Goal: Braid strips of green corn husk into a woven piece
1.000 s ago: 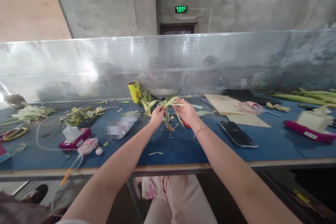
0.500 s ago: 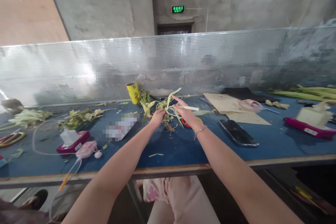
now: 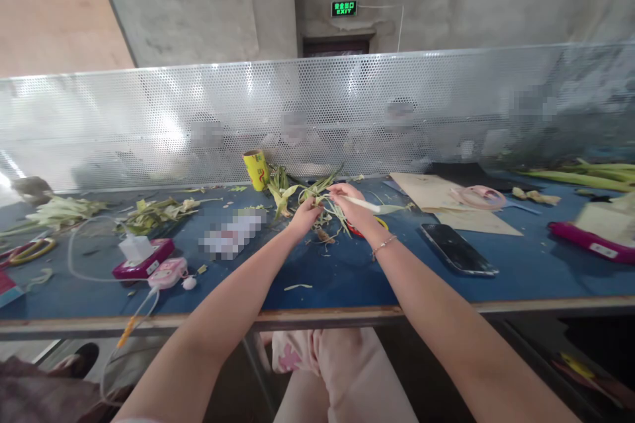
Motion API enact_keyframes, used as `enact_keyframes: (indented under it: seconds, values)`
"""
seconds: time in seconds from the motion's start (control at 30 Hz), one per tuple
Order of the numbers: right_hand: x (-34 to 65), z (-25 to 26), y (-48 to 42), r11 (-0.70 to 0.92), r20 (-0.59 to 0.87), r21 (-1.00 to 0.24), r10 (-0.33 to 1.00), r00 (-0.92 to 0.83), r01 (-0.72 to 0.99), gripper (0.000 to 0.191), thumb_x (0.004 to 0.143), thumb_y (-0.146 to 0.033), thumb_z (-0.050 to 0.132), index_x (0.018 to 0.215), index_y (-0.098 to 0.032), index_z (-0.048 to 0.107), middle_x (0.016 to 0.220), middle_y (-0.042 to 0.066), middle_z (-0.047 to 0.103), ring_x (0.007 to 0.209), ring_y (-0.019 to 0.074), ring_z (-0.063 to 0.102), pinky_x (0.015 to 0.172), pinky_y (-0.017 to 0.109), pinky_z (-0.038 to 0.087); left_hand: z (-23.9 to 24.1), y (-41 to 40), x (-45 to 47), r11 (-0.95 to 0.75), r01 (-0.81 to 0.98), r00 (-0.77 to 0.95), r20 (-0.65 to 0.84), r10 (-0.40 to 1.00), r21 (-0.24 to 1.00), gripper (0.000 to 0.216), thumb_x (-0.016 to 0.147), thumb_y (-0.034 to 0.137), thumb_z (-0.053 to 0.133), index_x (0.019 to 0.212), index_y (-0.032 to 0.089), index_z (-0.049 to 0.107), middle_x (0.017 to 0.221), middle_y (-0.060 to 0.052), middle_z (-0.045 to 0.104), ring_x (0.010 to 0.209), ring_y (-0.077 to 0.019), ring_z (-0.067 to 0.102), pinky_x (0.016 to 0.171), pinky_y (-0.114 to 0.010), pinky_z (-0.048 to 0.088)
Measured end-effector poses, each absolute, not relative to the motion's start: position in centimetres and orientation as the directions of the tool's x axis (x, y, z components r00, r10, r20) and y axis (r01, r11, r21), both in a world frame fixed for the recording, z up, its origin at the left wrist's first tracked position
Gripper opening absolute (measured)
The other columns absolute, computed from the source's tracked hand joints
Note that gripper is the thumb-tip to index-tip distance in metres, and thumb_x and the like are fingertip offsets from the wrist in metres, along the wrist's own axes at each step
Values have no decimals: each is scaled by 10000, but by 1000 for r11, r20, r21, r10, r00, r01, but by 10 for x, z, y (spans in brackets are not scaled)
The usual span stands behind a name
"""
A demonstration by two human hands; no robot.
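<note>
My left hand (image 3: pixel 308 213) is closed in a pinch on thin green leaf strips (image 3: pixel 338 213) above the middle of the table. Close on its right, my right hand (image 3: pixel 353 206) has its fingers bent together on the same strips. A pale, broad strip (image 3: pixel 364 203) sticks out rightward across my right hand. Behind and left of my hands lies a clump of green leaves (image 3: pixel 282 195). Red and yellow loops (image 3: pixel 380 223) show partly under my right hand. Brown fibrous scraps (image 3: pixel 325 236) lie below my fingers.
A yellow cardboard tube (image 3: pixel 256 170) stands against the perforated metal screen (image 3: pixel 198 125). On the blue table (image 3: pixel 317 284), a black phone (image 3: pixel 457 250) and brown paper (image 3: pixel 431 197) lie to the right. A magenta power strip (image 3: pixel 143 263) and leaf piles (image 3: pixel 156 215) are leftward.
My right index finger, stretched out before, has bent in toward my left hand. The leaf strip that stood up between my hands has come down. The view has tilted slightly.
</note>
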State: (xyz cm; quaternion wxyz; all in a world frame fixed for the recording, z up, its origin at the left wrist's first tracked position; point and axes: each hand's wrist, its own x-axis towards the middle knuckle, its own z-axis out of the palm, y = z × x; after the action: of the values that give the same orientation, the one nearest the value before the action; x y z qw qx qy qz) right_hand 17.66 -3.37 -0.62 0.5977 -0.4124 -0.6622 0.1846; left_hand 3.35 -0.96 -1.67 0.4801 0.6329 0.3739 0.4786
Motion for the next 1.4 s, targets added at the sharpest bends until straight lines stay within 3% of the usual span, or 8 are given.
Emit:
enact_keyframes:
  seconds: [0.17, 0.3, 0.43, 0.53, 0.73, 1.03, 1.3, 1.4]
  values:
    - [176, -3, -40, 552, 578, -761, 816, -31, 342, 188, 719, -208, 492, 843, -163, 625, 846, 41, 654, 780, 161, 591, 762, 306, 471, -20, -4, 32, -333, 25, 205, 321, 924, 943, 117, 690, 145, 514, 742, 197, 423, 483, 80, 402, 406, -54, 321, 447, -210, 234]
    - [175, -5, -44, 600, 527, -685, 800, -287, 413, 148, 695, -182, 565, 802, -173, 667, 886, 53, 687, 852, 179, 617, 818, 323, 475, -20, 0, 29, -344, 44, 138, 335, 932, 938, 217, 646, 49, 463, 810, 191, 455, 510, 88, 406, 428, -52, 352, 462, -197, 257]
    - [180, -13, -36, 579, 374, -764, 757, -535, 285, 258, 658, -119, 587, 889, -180, 684, 930, 61, 711, 870, 172, 651, 835, 323, 501, -17, 0, 26, -322, 14, 129, 318, 939, 947, 289, 640, 39, 469, 889, 187, 472, 582, 75, 491, 445, -49, 386, 475, -195, 276]
    - [186, -16, -29, 526, 379, -818, 799, -467, 235, 287, 637, -65, 497, 835, -173, 675, 836, 48, 710, 818, 163, 662, 799, 324, 519, -18, 1, 24, -353, 67, 145, 341, 929, 933, 276, 672, 85, 505, 924, 195, 477, 558, 85, 475, 413, -47, 333, 461, -199, 241]
    - [190, -3, -29, 456, 486, -804, 874, -21, 380, 274, 724, -113, 458, 860, -159, 692, 928, 92, 708, 902, 198, 648, 855, 376, 495, -21, 2, 23, -542, 184, 261, 491, 831, 820, 243, 734, 140, 535, 972, 187, 529, 591, 57, 492, 494, -80, 409, 509, -217, 297]
    - [183, -6, -29, 402, 403, -880, 914, -52, 253, 420, 810, -259, 465, 1190, -226, 642, 1277, 65, 616, 1172, 222, 559, 1013, 411, 414, -18, -8, 28, -610, 213, 344, 526, 778, 763, 133, 779, 215, 553, 903, 173, 527, 613, 46, 483, 525, -76, 397, 535, -222, 293]
    - [183, -4, -29, 377, 371, -916, 926, -66, 140, 466, 824, -294, 434, 1253, -219, 600, 1324, 67, 586, 1148, 221, 582, 999, 422, 433, -15, -18, 30, -623, 273, 345, 529, 775, 734, 133, 786, 236, 537, 900, 172, 519, 595, 53, 457, 520, -78, 390, 531, -230, 290]
    - [181, 0, -36, 475, 473, -864, 879, -57, 166, 466, 849, -322, 429, 1278, -215, 579, 1363, 75, 552, 1210, 222, 542, 1034, 428, 402, -17, -13, 32, -626, 299, 346, 530, 775, 720, 111, 792, 250, 538, 871, 174, 522, 578, 57, 424, 512, -79, 379, 532, -236, 312]
